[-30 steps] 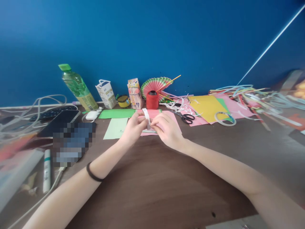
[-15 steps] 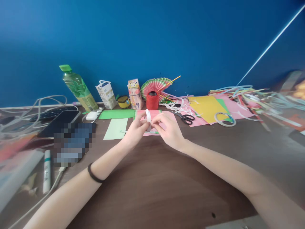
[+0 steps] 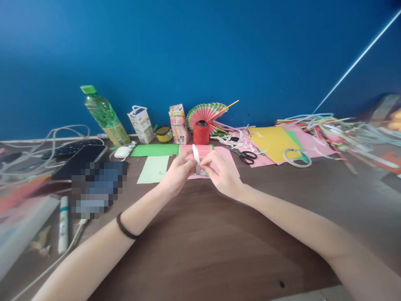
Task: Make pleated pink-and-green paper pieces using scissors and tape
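A narrow white roll of tape (image 3: pixel 196 154) stands on edge between my hands, over the pink paper (image 3: pixel 230 156). My left hand (image 3: pixel 179 170) grips the roll from the left, fingers closed on it. Fingertips of my right hand (image 3: pixel 223 172) are pinched together at the roll's right side; whether they hold the tape's end is too small to make out. Beneath the hands lies pink pleated paper with green edges (image 3: pixel 203 149). Pale green paper (image 3: pixel 153 169) and a darker green strip (image 3: pixel 154 150) lie to the left.
Behind stand a red thread spool (image 3: pixel 201 133), a folded paper fan (image 3: pixel 200 115), two drink cartons and a green bottle (image 3: pixel 105 115). Black scissors (image 3: pixel 247 157), yellow paper (image 3: pixel 272 142) and another tape roll (image 3: pixel 297 158) are right. Left are phones, cables and a marker (image 3: pixel 63 225).
The view has shifted slightly, moving everything a little to the right. Both hands keep nearly the same pose at the tape roll.
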